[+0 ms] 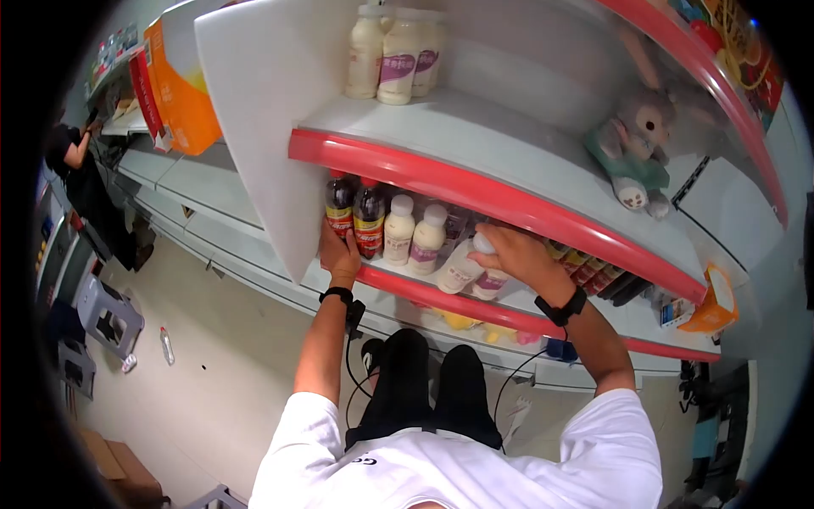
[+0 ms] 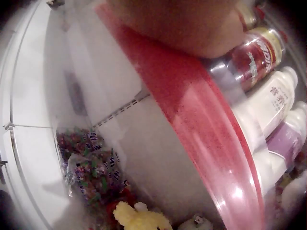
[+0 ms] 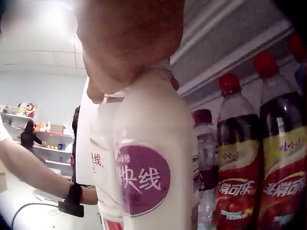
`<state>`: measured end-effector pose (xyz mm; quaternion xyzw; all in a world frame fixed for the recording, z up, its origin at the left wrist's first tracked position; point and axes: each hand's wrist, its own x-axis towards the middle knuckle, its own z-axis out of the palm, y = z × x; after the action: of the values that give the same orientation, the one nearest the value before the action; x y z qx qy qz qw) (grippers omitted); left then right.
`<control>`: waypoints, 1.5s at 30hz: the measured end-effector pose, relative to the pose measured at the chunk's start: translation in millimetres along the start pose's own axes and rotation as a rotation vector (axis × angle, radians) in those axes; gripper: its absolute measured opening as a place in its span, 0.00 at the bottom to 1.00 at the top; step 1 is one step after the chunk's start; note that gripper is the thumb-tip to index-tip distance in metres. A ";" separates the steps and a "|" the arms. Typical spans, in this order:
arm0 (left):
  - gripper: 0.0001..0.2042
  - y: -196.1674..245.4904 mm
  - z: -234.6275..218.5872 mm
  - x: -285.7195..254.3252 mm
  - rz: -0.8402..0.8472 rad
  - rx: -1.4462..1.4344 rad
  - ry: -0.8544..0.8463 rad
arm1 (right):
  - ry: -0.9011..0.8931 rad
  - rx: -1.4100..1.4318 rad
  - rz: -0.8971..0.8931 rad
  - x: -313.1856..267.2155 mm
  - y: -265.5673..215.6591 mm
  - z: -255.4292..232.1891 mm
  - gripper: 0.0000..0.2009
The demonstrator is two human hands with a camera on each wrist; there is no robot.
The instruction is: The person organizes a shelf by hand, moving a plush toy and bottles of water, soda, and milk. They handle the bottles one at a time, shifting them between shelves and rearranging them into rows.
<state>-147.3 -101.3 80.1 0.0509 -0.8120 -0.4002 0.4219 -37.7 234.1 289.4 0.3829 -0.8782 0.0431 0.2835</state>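
On the lower shelf, my right hand (image 1: 513,254) grips a white milk drink bottle (image 1: 459,268) by its neck and cap. The bottle tilts, and a second milk drink bottle (image 1: 489,285) is close beside it, partly under the hand. In the right wrist view, a round purple label (image 3: 144,179) faces the camera. My left hand (image 1: 341,253) holds the lower part of a cola bottle (image 1: 339,204) at the shelf's left end, thumb on its right side. Another cola bottle (image 1: 369,222) and two upright milk drink bottles (image 1: 398,231) stand between the hands.
A red shelf edge (image 1: 407,174) runs above the hands, and a white side panel (image 1: 254,110) rises at left. More milk drink bottles (image 1: 397,64) and a plush toy (image 1: 632,153) occupy the upper shelf. Behind at left are a person (image 1: 89,191) and a grey stool (image 1: 110,314).
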 end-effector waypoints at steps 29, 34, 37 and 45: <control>0.33 -9.9 5.8 -2.2 0.061 0.027 0.028 | 0.302 0.202 0.339 14.9 15.6 51.8 0.26; 0.33 -7.9 5.4 -1.8 0.107 0.045 0.062 | 0.222 0.308 0.264 12.6 12.6 46.5 0.23; 0.33 -8.0 5.7 -2.4 0.051 0.008 0.026 | 0.034 0.303 0.216 11.4 12.8 37.1 0.23; 0.33 -0.8 0.1 -1.5 -0.012 0.008 -0.032 | -0.167 0.331 0.258 9.3 17.3 40.1 0.27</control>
<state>-146.6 -101.1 78.6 0.0509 -0.8200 -0.3999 0.4062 -73.5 228.5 263.3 0.3111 -0.9212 0.1905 0.1352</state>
